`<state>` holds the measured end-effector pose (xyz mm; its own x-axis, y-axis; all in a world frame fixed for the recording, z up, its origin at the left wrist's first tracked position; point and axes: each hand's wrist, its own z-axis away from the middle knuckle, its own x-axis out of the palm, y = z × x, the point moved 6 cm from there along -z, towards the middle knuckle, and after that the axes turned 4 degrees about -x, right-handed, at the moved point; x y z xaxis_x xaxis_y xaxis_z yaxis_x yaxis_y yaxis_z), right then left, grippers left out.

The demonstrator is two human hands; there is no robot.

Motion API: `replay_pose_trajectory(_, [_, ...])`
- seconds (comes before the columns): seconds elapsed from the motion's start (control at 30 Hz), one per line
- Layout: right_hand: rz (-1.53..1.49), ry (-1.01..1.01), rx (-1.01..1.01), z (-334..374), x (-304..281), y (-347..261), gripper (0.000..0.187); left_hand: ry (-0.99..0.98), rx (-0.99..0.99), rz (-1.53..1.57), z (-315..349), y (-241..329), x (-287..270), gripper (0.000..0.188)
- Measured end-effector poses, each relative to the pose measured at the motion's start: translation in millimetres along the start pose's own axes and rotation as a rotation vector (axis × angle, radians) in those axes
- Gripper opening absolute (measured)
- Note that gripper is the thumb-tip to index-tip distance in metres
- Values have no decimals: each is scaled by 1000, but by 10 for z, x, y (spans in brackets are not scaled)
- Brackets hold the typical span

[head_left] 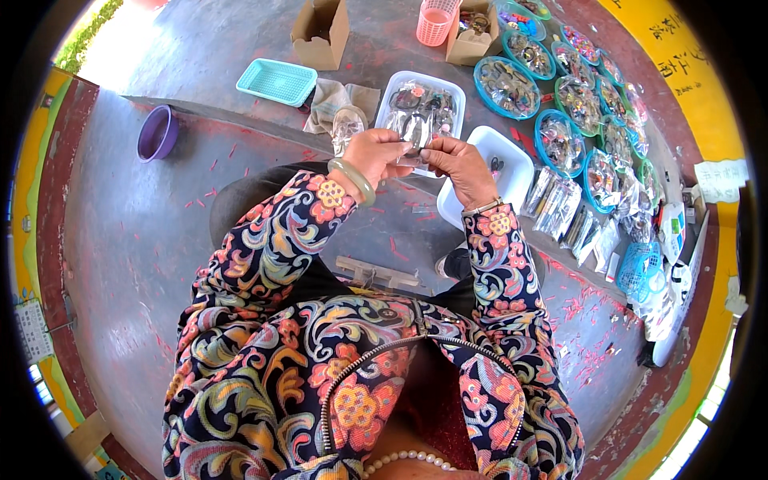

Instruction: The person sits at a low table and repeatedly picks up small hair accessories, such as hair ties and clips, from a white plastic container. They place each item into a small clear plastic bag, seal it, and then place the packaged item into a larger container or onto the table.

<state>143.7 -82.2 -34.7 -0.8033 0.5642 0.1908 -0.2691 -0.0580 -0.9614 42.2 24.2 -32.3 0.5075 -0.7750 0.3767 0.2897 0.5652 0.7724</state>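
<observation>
My left hand [374, 154], a pale bangle at its wrist, pinches one side of a small clear plastic bag [414, 133]. My right hand [466, 166] grips the other side with thumb and fingers. Something dark shows inside the bag, its kind too small to make out. Just beyond, a white tub [462, 104] holds several similar bagged pieces. Beside my right hand is a second white tub [512, 188] with a few small dark pieces in it. A shiny clear plastic bundle [347, 126] lies past my left hand on a greyish cloth [322, 102].
Several round baskets [485, 94] of bagged trinkets crowd the right, with packet rows [558, 206] before them. Cardboard boxes [322, 50], a pink basket [434, 30] and a turquoise basket [276, 83] stand behind. A purple basin [158, 134] sits left. A step edge crosses the floor.
</observation>
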Motion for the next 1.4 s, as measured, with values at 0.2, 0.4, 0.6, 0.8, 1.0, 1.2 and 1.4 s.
replay_pose_trajectory(0.2, [-79, 17, -1, -12, -34, 39, 8, 44, 37, 113, 3, 12, -2, 17])
replay_pose_trajectory(0.4, [-52, 7, 6, -7, -19, 32, 9, 31, 92, 167, -45, 0, -52, 14])
replay_pose_trajectory(0.6, [-45, 11, 50, 8, -3, 100, 9, 66, 89, 141, -68, -29, -76, 14])
replay_pose_trajectory(0.8, [-15, 33, 74, 29, -43, 155, 8, 19, 58, 149, -98, -69, -70, 15])
replay_pose_trajectory(1.0, [-70, 27, 96, 65, 24, 148, 9, 94, 70, 116, -98, -83, -118, 16])
replay_pose_trajectory(1.2, [-123, 71, 117, 88, 40, 224, 10, 169, 109, 107, -97, -76, -174, 17])
replay_pose_trajectory(1.4, [-69, 166, 110, -51, -237, 479, 12, 200, 144, 221, -11, -10, -187, 18])
